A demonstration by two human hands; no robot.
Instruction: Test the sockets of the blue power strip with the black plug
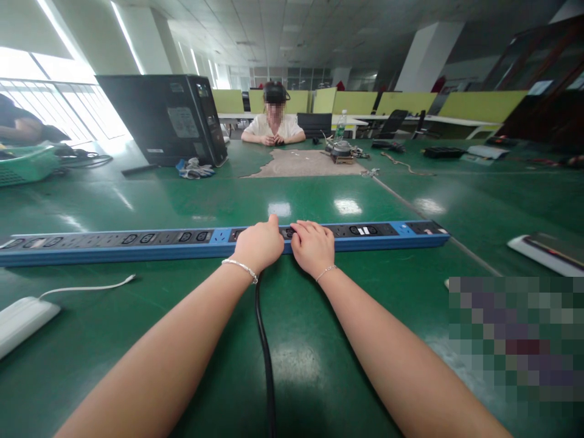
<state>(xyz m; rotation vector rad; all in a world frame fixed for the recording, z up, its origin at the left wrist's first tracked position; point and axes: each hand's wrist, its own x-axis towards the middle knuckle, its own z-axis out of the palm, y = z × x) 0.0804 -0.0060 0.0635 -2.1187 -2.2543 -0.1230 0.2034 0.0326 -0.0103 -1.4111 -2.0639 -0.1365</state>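
A long blue power strip (219, 248) with black socket panels lies across the green table in front of me. My left hand (261, 244) is closed at its middle, with the thumb pointing away from me. Whatever its fingers grip is hidden. Beside it, my right hand (314, 244) bends its fingers over the strip's top and near side, touching the sockets. A thick black cable (262, 328) runs from beneath my left hand towards me; its upper end is hidden.
A white device with a cable (27, 319) lies at near left, another white-edged device (547, 252) at right. Farther back are a black computer case (168, 121), gloves (195, 168) and a green basket (27, 164). Across the table sits a person (274, 125).
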